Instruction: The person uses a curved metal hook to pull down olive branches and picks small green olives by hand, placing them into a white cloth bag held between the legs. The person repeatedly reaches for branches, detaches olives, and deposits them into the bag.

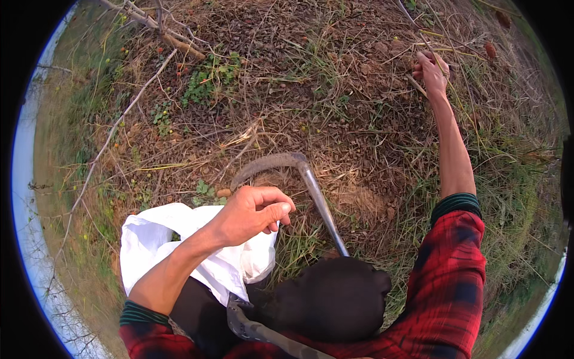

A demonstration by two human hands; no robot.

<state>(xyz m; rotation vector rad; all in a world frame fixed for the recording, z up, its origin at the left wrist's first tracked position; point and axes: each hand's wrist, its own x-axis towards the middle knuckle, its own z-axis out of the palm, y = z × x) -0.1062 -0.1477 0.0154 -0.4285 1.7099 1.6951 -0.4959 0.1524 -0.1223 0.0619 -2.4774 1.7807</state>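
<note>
My left hand (258, 211) hovers over a white cloth bag (197, 251), its fingers loosely curled; whether anything small is between thumb and fingers I cannot tell. At the upper right, my right hand (431, 72) is curled low over the grass beside thin stems; what it holds is hidden. A sickle lies between the hands, its curved, dull blade (269, 164) pointing left and its metal shaft (320, 206) running down towards a dark rounded shape (334, 298) near my body. The bag lies rumpled at the lower left, its opening showing, with a strap (269, 334) near its lower edge.
A bare branch (179, 42) reaches in at the upper left, and a long thin twig (110, 134) bends down the left side. Green leafy weeds (210, 83) and small red and yellow-green fruits lie among dry leaves. Thin stems with reddish-brown pods (490, 50) hang at the upper right.
</note>
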